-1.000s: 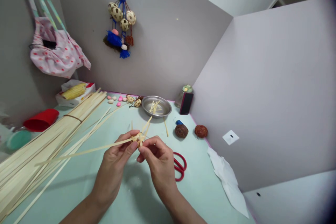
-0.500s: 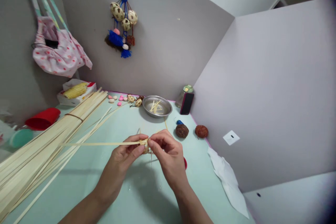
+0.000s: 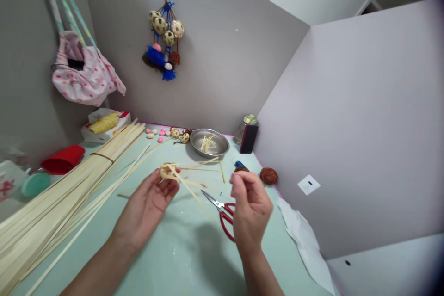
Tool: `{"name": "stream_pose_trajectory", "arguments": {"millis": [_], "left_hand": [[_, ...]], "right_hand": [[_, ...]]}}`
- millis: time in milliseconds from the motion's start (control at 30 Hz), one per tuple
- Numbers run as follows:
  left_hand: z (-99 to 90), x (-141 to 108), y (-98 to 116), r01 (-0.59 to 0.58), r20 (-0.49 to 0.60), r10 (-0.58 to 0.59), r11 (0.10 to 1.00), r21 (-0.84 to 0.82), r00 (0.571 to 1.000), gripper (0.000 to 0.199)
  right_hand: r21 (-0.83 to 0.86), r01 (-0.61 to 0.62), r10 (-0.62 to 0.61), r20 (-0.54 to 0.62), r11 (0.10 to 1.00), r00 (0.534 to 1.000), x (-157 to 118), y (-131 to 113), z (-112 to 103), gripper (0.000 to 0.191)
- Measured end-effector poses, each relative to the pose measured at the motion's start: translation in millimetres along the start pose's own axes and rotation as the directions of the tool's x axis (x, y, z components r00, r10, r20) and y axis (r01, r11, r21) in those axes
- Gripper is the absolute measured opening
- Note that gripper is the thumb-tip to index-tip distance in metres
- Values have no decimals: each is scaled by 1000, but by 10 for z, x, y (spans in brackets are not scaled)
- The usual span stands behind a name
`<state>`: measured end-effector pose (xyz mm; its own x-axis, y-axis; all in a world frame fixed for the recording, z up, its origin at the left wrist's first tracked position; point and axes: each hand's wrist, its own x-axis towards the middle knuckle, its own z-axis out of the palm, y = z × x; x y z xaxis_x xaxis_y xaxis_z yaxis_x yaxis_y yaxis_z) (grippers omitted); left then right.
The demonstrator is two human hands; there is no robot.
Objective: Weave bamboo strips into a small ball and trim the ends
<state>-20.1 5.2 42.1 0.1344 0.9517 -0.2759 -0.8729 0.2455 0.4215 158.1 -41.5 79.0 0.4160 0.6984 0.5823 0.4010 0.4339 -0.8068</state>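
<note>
The left hand [image 3: 149, 201] pinched a small woven knot [image 3: 168, 170] at its fingertips, loose strips trailing toward 3 o'clock. The right hand [image 3: 250, 206], fingers loosely curled and holding nothing visible, hung apart at 3 o'clock, scissors [image 3: 225, 215] between them on the table [image 3: 166, 259].

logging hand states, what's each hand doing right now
Left hand: shut on small woven ball of pale straw strips.
Right hand: fingers loosely curled, apparently holding nothing.
</note>
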Motion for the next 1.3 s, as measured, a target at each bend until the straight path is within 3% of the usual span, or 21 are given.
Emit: {"name": "stream_pose_trajectory", "arguments": {"millis": [100, 167, 233, 333, 400, 467, 533, 700, 900, 967, 1067, 1133, 1300], "left_hand": [[-18, 57, 126, -49, -39, 46, 996, -73, 998, 26], [-18, 51, 169, -54, -18, 53, 995, -82, 998, 28], [-11, 22, 176, -26, 48, 31, 996, -88, 998, 28], [-7, -30, 147, 44, 146, -34, 997, -67, 989, 27], [-17, -53, 118, 90, 180, -83, 996, -28, 980, 26], [-31, -65, 85, 141, 224, -143, 990, 25, 964, 24], [-42, -70, 47, 183, 267, -199, 980, 84, 943, 26], [-38, -75, -46, 240, 312, -296, 949, 205, 903, 27], [-64, -50, -70, 164, 318, -258, 942, 294, 912, 22], [-65, -60, -58, 133, 334, -248, 934, 331, 909, 20], [-36, -94, -40, 92, 355, -260, 899, 427, 898, 22], [-9, -113, -38, 53, 347, -241, 880, 471, 907, 20], [6, -103, -91, -174, 279, 28, 839, 516, 960, 21]], "right_hand": [[-12, -17, 14, -178, 1000, 984, 135, 90, -129, 15], [45, -105, 111, -177, 993, 978, 221, 201, -164, 18], [109, -245, 247, -13, 963, 969, 262, 327, -131, 21], [111, -411, 355, 335, 905, 873, 202, 429, 22, 17], [97, -450, 342, 516, 888, 785, 99, 385, 143, 24], [128, -454, 255, 682, 882, 685, -14, 272, 235, 54], [142, -424, 194, 732, 895, 654, -104, 160, 283, 72], [140, -383, 203, 659, 913, 724, -191, 155, 294, 68], [258, -264, 60, 600, 929, 797, -176, 250, 270, 44], [255, -287, 77, 609, 923, 789, -161, 247, 255, 41], [238, -374, 121, 680, 896, 723, -140, 258, 247, 41], [271, -451, 151, 695, 850, 703, -133, 282, 263, 46], [351, -561, 248, 637, 750, 730, -149, 334, 348, 51]]}}
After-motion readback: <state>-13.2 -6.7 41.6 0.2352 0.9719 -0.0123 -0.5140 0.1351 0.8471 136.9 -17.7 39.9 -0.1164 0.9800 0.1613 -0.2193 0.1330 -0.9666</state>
